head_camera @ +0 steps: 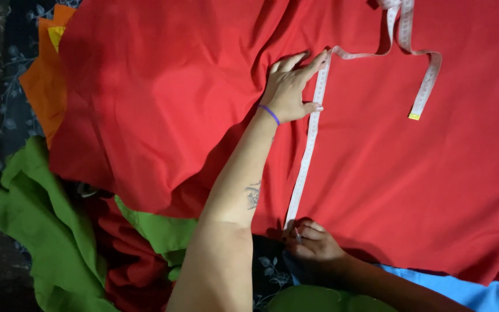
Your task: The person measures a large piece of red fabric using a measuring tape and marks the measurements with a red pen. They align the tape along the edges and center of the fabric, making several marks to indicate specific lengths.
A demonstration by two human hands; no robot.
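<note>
My left hand (288, 86) lies flat on the red cloth (163, 110), fingers (295, 59) spread and pressing down, so the fabric stays smooth and the measuring tape (307, 150) cannot slip. The tape runs straight along the right side of that hand, from my fingertips down to the near edge of the red cloth; it is held taut between two points to give a true line. At that near edge my right hand (313, 242) pinches the tape's lower end between curled fingers. Past my left fingertips the slack loops away across the red cloth, its yellow-tipped end lying loose. Green fabric (41, 208) and orange fabric (44, 86) poke out from under the red cloth's left edge.
</note>
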